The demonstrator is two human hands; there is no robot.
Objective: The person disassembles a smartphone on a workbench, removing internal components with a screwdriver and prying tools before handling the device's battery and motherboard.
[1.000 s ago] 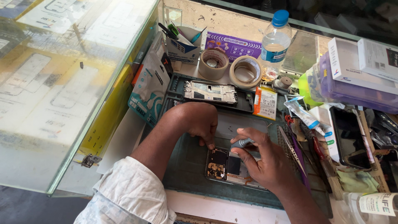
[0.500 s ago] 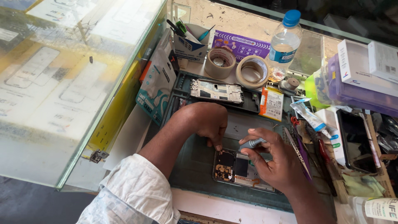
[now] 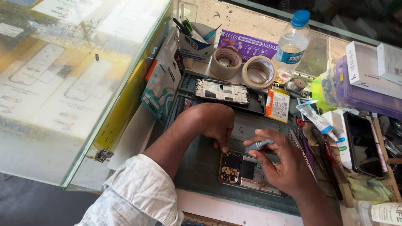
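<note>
On green mat (image 3: 201, 167), opened phone (image 3: 247, 172) under right hand (image 3: 284, 165).

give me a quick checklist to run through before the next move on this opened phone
1. Phone held steady: ok. The left hand presses its fingertips on the top edge of the opened phone.
2. Tool gripped: ok. The right hand pinches a small grey screwdriver between thumb and fingers.
3. Tip seated on a screw: cannot tell. The tip is hidden behind the fingers.
4. Phone flat on the work mat: ok, it lies level, back open.
5. Loose screws kept safe: cannot tell, too small to see.
6. Room around the hands: not ok. Tools and a tube crowd the right side.
</note>
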